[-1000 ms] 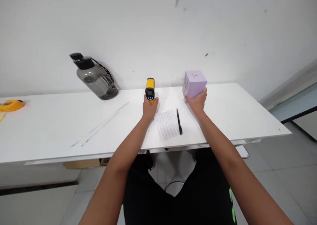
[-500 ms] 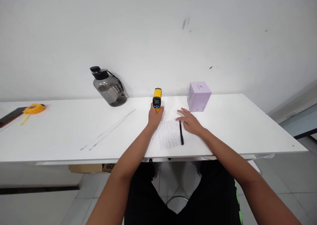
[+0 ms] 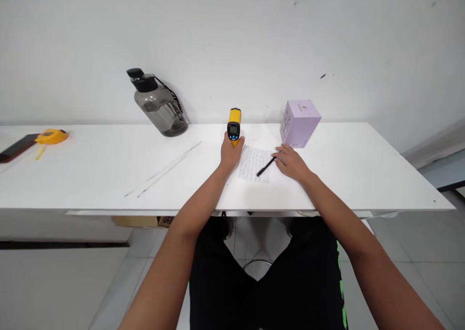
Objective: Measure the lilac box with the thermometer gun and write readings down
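My left hand is closed round the grip of a yellow and black infrared thermometer, with its small screen and blue buttons facing me. Beside it on the table lies a sheet of handwritten paper. A black pen slants across the paper's right side. The fingers of my right hand are closed on the pen's far end, which they partly hide. Just behind that hand stands a lilac box.
A grey water bottle leans at the wall on the back left. Far left on the white table are a yellow tape measure and a dark flat object. The table's front edge runs above my legs.
My right hand, earlier spread beside the pen's top, now pinches its far end. The pen has swung from nearly upright in view to a slant. My view has tilted down.
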Demonstrator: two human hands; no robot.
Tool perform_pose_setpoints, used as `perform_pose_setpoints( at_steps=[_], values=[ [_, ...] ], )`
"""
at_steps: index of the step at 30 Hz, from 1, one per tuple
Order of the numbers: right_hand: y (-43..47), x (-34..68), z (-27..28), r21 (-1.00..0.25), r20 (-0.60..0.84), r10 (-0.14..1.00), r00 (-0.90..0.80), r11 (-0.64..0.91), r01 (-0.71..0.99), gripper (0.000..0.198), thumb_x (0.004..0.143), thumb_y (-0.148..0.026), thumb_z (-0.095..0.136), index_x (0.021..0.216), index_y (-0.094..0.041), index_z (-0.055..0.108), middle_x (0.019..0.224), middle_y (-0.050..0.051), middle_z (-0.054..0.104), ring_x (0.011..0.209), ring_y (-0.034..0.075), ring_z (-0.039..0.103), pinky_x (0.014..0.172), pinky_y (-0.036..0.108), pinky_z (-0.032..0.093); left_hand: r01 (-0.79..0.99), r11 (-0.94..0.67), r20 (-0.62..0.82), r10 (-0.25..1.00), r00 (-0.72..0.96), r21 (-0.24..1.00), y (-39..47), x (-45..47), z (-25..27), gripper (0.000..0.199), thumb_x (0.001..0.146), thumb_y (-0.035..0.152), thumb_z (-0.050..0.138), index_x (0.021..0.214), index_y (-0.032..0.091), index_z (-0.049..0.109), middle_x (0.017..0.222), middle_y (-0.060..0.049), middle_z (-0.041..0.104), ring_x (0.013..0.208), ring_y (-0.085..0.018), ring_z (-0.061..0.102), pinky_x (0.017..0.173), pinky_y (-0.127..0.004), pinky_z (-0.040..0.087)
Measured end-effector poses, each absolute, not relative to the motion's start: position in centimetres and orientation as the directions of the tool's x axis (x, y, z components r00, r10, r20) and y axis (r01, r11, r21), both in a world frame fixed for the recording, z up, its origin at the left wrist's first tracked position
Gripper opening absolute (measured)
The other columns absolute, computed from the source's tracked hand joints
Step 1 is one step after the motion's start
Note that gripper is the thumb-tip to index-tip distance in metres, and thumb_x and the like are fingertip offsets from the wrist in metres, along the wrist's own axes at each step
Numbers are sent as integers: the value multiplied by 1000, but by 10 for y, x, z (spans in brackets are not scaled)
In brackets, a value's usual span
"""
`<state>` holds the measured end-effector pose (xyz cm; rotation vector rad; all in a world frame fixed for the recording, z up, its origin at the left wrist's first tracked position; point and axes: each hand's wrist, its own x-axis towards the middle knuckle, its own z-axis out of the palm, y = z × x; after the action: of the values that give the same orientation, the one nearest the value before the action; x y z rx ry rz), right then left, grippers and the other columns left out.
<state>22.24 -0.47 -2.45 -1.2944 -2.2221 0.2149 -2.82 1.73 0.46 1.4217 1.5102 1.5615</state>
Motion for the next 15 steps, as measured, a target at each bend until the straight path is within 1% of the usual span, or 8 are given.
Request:
perform_pose_setpoints(
  at_steps=[2, 4, 6, 8, 9, 11, 13, 15],
  values=[
    [-6, 222, -19, -384, 396, 817, -419, 562, 732, 29, 94, -31, 48, 100, -19, 74, 129, 12, 68, 140, 31, 49, 119, 56, 38, 327, -232, 325, 908, -264, 916, 17, -28, 6, 33, 83, 40, 70, 109, 23, 58, 90, -2, 65, 85, -20, 62, 80, -33, 47],
    [-6, 222, -14, -399, 428, 809, -402, 569, 720, 28, 95, -33, 46, 96, -20, 71, 122, 13, 70, 131, 31, 55, 116, 55, 40, 344, -230, 322, 916, -241, 910, 16, -28, 6, 36, 84, 40, 68, 114, 23, 57, 93, -3, 66, 87, -20, 62, 81, -33, 47],
    [-6, 224, -10, -465, 471, 834, -288, 513, 722, 28, 97, -38, 44, 99, -20, 65, 112, 14, 72, 116, 31, 62, 107, 54, 45, 341, -220, 309, 921, -236, 914, 16, -28, 5, 38, 85, 41, 67, 117, 24, 56, 95, -3, 66, 88, -20, 62, 81, -34, 47],
    [-7, 226, -10, -602, 496, 860, -121, 441, 666, 30, 100, -46, 41, 106, -21, 57, 99, 12, 71, 99, 29, 65, 96, 50, 49, 354, -212, 305, 924, -232, 911, 16, -29, 5, 37, 86, 42, 65, 117, 24, 56, 95, -3, 66, 87, -20, 62, 80, -34, 47],
    [-8, 226, -10, -681, 497, 867, -40, 419, 601, 32, 100, -50, 40, 109, -23, 53, 91, 8, 69, 90, 26, 65, 89, 45, 50, 363, -210, 306, 924, -231, 908, 16, -29, 5, 37, 86, 42, 65, 117, 24, 56, 94, -3, 66, 86, -20, 62, 79, -34, 47],
    [-11, 224, -11, -810, 480, 874, 73, 410, 419, 35, 100, -59, 38, 111, -26, 45, 78, 0, 61, 73, 19, 58, 75, 36, 49, 375, -215, 315, 920, -232, 902, 17, -29, 4, 35, 86, 42, 64, 115, 24, 56, 92, -3, 65, 84, -20, 61, 78, -34, 47],
    [-14, 220, -11, -871, 456, 881, 129, 411, 271, 38, 97, -65, 42, 106, -28, 44, 72, -5, 50, 63, 15, 48, 66, 30, 44, 377, -217, 320, 918, -234, 900, 19, -29, 4, 33, 86, 42, 64, 113, 24, 55, 90, -2, 64, 82, -19, 60, 77, -34, 46],
    [-18, 215, -8, -886, 440, 885, 150, 401, 231, 42, 90, -68, 53, 95, -27, 45, 68, -6, 44, 61, 14, 42, 62, 28, 40, 379, -219, 323, 916, -237, 899, 20, -30, 3, 32, 86, 42, 64, 111, 24, 55, 88, -2, 63, 81, -19, 59, 76, -34, 46]
  ],
)
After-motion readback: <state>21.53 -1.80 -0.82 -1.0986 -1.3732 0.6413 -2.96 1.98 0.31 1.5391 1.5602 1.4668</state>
